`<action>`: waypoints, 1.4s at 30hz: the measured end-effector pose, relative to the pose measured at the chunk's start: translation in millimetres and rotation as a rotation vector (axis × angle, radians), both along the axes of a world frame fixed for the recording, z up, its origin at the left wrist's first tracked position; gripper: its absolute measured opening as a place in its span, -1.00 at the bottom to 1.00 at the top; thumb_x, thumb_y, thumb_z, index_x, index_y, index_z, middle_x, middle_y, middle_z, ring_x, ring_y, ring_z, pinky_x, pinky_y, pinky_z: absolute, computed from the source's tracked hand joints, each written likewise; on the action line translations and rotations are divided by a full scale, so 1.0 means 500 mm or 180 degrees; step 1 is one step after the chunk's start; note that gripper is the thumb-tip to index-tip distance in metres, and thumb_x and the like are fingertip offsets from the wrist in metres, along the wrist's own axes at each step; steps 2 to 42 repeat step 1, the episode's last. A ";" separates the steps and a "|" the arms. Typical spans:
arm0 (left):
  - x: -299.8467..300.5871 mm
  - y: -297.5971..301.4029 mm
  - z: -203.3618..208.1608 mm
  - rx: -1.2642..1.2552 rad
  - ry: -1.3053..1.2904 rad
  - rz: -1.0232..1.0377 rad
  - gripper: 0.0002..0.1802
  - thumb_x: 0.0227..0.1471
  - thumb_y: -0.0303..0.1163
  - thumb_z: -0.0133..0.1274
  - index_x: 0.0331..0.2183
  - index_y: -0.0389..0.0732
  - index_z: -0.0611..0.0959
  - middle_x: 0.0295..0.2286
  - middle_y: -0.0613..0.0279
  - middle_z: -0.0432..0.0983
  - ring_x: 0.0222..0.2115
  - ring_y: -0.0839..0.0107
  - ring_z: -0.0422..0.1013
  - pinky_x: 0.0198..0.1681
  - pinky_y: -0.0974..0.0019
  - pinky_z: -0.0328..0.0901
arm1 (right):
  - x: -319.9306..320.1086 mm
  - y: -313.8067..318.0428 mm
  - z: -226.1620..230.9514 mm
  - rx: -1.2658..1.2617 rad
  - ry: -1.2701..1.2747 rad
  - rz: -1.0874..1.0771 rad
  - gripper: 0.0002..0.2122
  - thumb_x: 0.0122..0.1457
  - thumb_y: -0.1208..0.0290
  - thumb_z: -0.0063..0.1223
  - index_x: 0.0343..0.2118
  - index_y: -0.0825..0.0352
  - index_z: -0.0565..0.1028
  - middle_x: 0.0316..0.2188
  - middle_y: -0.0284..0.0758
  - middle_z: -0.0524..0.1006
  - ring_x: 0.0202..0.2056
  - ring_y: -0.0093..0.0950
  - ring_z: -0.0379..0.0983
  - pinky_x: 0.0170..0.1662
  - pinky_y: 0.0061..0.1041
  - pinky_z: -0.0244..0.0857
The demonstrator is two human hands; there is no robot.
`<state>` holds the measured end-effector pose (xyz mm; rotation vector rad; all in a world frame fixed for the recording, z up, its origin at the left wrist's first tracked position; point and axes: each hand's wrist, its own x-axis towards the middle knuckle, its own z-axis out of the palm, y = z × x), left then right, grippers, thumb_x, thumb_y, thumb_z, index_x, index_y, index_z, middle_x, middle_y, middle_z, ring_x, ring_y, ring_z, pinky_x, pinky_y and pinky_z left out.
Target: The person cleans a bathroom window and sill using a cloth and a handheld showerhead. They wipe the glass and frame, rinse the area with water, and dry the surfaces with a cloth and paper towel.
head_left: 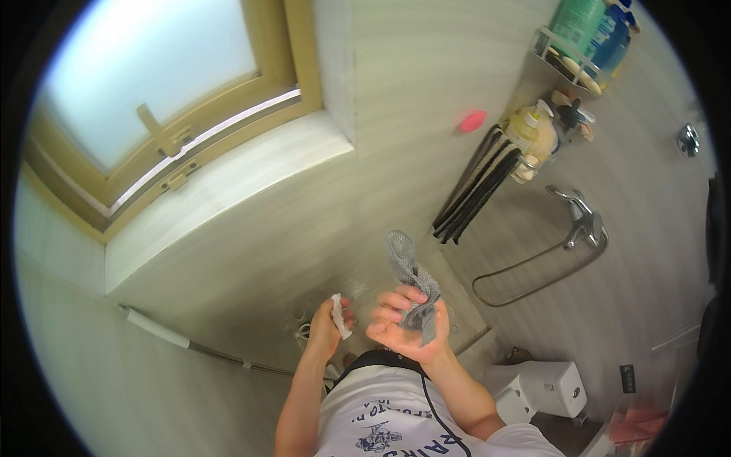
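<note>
My right hand (402,335) is raised in front of my body with its palm up. Its fingers curl around a grey cloth (402,255) with a mesh-like weave; one end stands up above the fingers and the other hangs over the palm. Lower and to the left, my left hand (326,332) is closed on a small white crumpled piece (339,318), perhaps tissue or cloth. The two hands are apart, and neither touches the wall or the window.
A frosted window (152,76) with a sill is at upper left. Ahead on the right, a dark towel (476,186) hangs below bottles on racks (567,65). A shower mixer (585,227) with a looping hose sticks out. A white toilet (554,387) stands at lower right, a pole (156,326) at left.
</note>
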<state>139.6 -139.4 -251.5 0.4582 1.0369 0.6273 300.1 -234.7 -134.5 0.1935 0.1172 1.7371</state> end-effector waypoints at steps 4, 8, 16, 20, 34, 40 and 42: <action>-0.030 0.002 -0.036 0.0634 0.0435 -0.0525 -0.60 0.31 -0.04 -0.20 -0.10 -0.13 0.54 -0.28 0.18 0.44 -0.40 0.37 0.36 -0.37 0.19 0.33 | -0.008 0.007 0.005 0.0104 0.0011 0.0104 -0.79 0.20 0.11 -0.01 -0.49 0.07 0.45 -0.38 -0.46 0.32 -0.27 -0.48 0.21 -0.06 -0.37 0.06; -0.030 0.002 -0.036 0.0634 0.0435 -0.0525 -0.60 0.31 -0.04 -0.20 -0.10 -0.13 0.54 -0.28 0.18 0.44 -0.40 0.37 0.36 -0.37 0.19 0.33 | -0.008 0.007 0.005 0.0104 0.0011 0.0104 -0.79 0.20 0.11 -0.01 -0.49 0.07 0.45 -0.38 -0.46 0.32 -0.27 -0.48 0.21 -0.06 -0.37 0.06; -0.030 0.002 -0.036 0.0634 0.0435 -0.0525 -0.60 0.31 -0.04 -0.20 -0.10 -0.13 0.54 -0.28 0.18 0.44 -0.40 0.37 0.36 -0.37 0.19 0.33 | -0.008 0.007 0.005 0.0104 0.0011 0.0104 -0.79 0.20 0.11 -0.01 -0.49 0.07 0.45 -0.38 -0.46 0.32 -0.27 -0.48 0.21 -0.06 -0.37 0.06; -0.030 0.002 -0.036 0.0634 0.0435 -0.0525 -0.60 0.31 -0.04 -0.20 -0.10 -0.13 0.54 -0.28 0.18 0.44 -0.40 0.37 0.36 -0.37 0.19 0.33 | -0.008 0.007 0.005 0.0104 0.0011 0.0104 -0.79 0.20 0.11 -0.01 -0.49 0.07 0.45 -0.38 -0.46 0.32 -0.27 -0.48 0.21 -0.06 -0.37 0.06; -0.030 0.002 -0.036 0.0634 0.0435 -0.0525 -0.60 0.31 -0.04 -0.20 -0.10 -0.13 0.54 -0.28 0.18 0.44 -0.40 0.37 0.36 -0.37 0.19 0.33 | -0.008 0.007 0.005 0.0104 0.0011 0.0104 -0.79 0.20 0.11 -0.01 -0.49 0.07 0.45 -0.38 -0.46 0.32 -0.27 -0.48 0.21 -0.06 -0.37 0.06; -0.030 0.002 -0.036 0.0634 0.0435 -0.0525 -0.60 0.31 -0.04 -0.20 -0.10 -0.13 0.54 -0.28 0.18 0.44 -0.40 0.37 0.36 -0.37 0.19 0.33 | -0.008 0.007 0.005 0.0104 0.0011 0.0104 -0.79 0.20 0.11 -0.01 -0.49 0.07 0.45 -0.38 -0.46 0.32 -0.27 -0.48 0.21 -0.06 -0.37 0.06; -0.030 0.002 -0.036 0.0634 0.0435 -0.0525 -0.60 0.31 -0.04 -0.20 -0.10 -0.13 0.54 -0.28 0.18 0.44 -0.40 0.37 0.36 -0.37 0.19 0.33 | -0.008 0.007 0.005 0.0104 0.0011 0.0104 -0.79 0.20 0.11 -0.01 -0.49 0.07 0.45 -0.38 -0.46 0.32 -0.27 -0.48 0.21 -0.06 -0.37 0.06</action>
